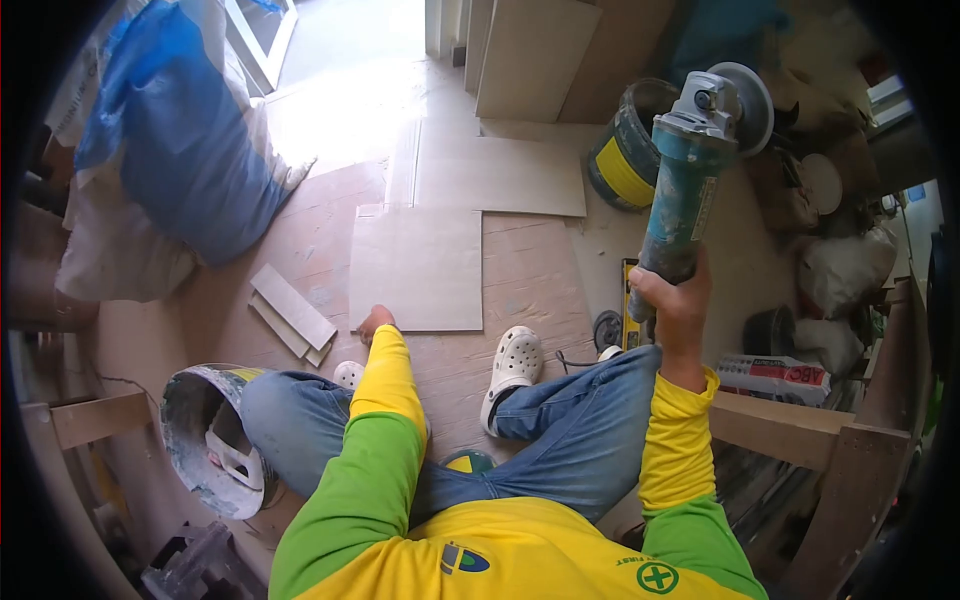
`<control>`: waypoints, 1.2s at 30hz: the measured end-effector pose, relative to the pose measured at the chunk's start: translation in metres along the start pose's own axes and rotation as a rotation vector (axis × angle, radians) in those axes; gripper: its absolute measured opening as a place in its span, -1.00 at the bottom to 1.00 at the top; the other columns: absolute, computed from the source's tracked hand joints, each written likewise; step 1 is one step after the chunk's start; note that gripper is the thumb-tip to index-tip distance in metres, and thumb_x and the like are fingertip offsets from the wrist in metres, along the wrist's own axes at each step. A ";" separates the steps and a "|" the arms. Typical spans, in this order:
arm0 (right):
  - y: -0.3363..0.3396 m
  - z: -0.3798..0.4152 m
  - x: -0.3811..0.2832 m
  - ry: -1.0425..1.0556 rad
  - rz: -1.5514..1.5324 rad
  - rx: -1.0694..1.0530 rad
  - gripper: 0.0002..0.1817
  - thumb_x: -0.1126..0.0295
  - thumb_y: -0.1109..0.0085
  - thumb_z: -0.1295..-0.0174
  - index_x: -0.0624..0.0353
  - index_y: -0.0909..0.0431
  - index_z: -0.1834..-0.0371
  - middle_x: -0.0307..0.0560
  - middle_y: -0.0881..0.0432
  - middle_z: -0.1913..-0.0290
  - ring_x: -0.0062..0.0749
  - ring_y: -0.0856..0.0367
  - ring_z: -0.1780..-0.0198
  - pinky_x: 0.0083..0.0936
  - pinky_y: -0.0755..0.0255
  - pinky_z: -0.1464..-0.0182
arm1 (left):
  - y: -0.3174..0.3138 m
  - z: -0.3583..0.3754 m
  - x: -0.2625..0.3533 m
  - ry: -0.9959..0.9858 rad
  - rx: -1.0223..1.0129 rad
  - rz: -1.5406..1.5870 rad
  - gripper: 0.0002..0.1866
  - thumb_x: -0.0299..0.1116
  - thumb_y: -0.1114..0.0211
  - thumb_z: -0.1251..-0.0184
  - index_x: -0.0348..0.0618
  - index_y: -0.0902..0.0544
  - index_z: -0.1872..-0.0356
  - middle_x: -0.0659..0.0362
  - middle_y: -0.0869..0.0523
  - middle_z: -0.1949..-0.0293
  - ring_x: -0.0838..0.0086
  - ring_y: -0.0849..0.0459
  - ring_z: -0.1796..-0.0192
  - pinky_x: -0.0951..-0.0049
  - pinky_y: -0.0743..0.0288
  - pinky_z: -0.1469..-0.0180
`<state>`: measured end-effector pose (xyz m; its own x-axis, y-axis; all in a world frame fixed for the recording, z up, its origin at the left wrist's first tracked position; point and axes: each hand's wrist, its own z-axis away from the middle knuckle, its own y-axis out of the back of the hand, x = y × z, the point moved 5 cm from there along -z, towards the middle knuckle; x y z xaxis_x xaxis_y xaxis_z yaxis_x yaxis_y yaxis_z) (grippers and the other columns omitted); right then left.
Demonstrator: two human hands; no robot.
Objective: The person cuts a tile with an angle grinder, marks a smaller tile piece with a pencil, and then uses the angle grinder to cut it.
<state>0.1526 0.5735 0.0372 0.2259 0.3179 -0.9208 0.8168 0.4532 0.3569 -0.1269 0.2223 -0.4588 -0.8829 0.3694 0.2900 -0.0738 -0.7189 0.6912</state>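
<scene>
My right hand (680,300) is wrapped round the handle of a teal angle grinder (685,180), held upright off the floor. Its disc (745,108) sits at the top, pointing away from me. My left hand (376,322) is at the near left corner of a pale square tile (420,270), fingers curled at its edge; the fingertips are partly hidden. This tile lies on the floor in front of me, against another large pale tile (510,175). Two narrow cut tile strips (292,312) lie left of my left hand.
A dark bucket with a yellow label (622,165) stands beyond the tiles at right. A plaster-smeared bucket (195,440) is by my left knee. Large blue-white sacks (190,140) fill the left side. A yellow level (630,305) lies near my right foot. Boards (535,60) lean at the back.
</scene>
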 end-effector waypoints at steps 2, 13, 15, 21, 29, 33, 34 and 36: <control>-0.004 -0.003 0.002 -0.024 -0.018 -0.022 -0.46 0.32 -0.52 0.06 0.21 -0.54 -0.01 -0.15 -0.63 0.17 -0.42 -0.60 0.17 -0.48 -0.50 0.01 | 0.033 0.107 0.034 -0.386 0.189 -0.292 -0.20 0.04 -0.30 -0.25 -0.09 -0.40 -0.49 -0.10 -0.28 -0.59 -0.04 -0.24 -0.61 -0.11 -0.18 -0.54; -0.072 -0.025 -0.007 -0.116 -0.064 -0.118 -0.44 0.35 -0.48 0.09 0.20 -0.54 -0.04 -0.17 -0.62 0.18 -0.48 -0.58 0.21 -0.52 -0.50 0.06 | -0.076 0.212 -0.019 -1.302 -0.199 -1.014 0.03 0.26 -0.32 -0.29 0.11 -0.06 -0.68 -0.01 0.09 -0.71 0.03 0.16 -0.72 -0.39 0.28 -0.60; -0.084 -0.027 -0.012 -0.111 -0.071 -0.142 -0.44 0.38 -0.48 0.09 0.21 -0.54 -0.05 -0.18 -0.61 0.19 -0.49 -0.58 0.21 -0.53 -0.49 0.07 | -0.078 0.210 -0.021 -1.352 -0.168 -1.026 0.03 0.21 -0.34 -0.28 0.10 -0.06 -0.68 0.00 0.09 -0.71 0.04 0.16 -0.72 -0.40 0.28 -0.59; -0.110 -0.030 -0.021 -0.080 -0.084 -0.208 -0.46 0.45 -0.48 0.08 0.21 -0.54 -0.04 -0.21 -0.61 0.22 -0.54 -0.56 0.24 -0.55 -0.49 0.11 | -0.047 0.176 -0.019 -1.406 -0.150 -1.053 -0.02 0.05 -0.39 -0.28 0.11 -0.10 -0.67 0.08 0.03 -0.71 0.13 0.10 -0.72 -0.40 0.29 -0.60; -0.122 -0.028 -0.026 -0.131 -0.139 -0.240 -0.42 0.44 -0.50 0.09 0.23 -0.53 -0.08 -0.19 -0.62 0.18 -0.53 -0.56 0.21 -0.55 -0.49 0.09 | 0.008 0.112 0.012 -1.432 -0.131 -1.148 -0.04 -0.03 -0.41 -0.26 0.10 -0.13 -0.65 0.10 -0.02 -0.70 0.16 0.07 -0.72 -0.39 0.29 -0.61; -0.112 -0.029 -0.026 -0.091 -0.121 -0.216 -0.42 0.44 -0.49 0.10 0.23 -0.53 -0.07 -0.18 -0.63 0.17 -0.52 -0.57 0.20 -0.53 -0.50 0.08 | 0.023 0.094 0.022 -1.443 -0.059 -1.221 -0.04 -0.06 -0.44 -0.25 0.12 -0.14 -0.65 0.14 -0.07 -0.69 0.20 0.04 -0.72 -0.38 0.27 -0.61; -0.109 -0.029 -0.025 -0.078 -0.106 -0.210 -0.42 0.43 -0.49 0.11 0.22 -0.53 -0.06 -0.18 -0.63 0.17 -0.52 -0.57 0.20 -0.53 -0.50 0.08 | 0.028 0.090 0.026 -1.426 -0.051 -1.257 -0.04 -0.06 -0.44 -0.24 0.12 -0.15 -0.64 0.14 -0.08 -0.69 0.20 0.03 -0.71 -0.38 0.26 -0.61; -0.104 -0.029 -0.025 -0.102 -0.116 -0.199 -0.43 0.43 -0.49 0.11 0.22 -0.53 -0.06 -0.17 -0.62 0.17 -0.51 -0.57 0.20 -0.53 -0.50 0.07 | 0.036 0.082 0.033 -1.433 -0.045 -1.272 -0.05 -0.09 -0.44 -0.23 0.12 -0.17 -0.64 0.15 -0.11 -0.68 0.22 0.00 -0.71 -0.38 0.23 -0.61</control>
<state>0.0468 0.5429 0.0279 0.1972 0.1734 -0.9649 0.7223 0.6398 0.2626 -0.1207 0.2568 -0.3699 0.6786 0.7337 -0.0342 -0.3044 0.3234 0.8960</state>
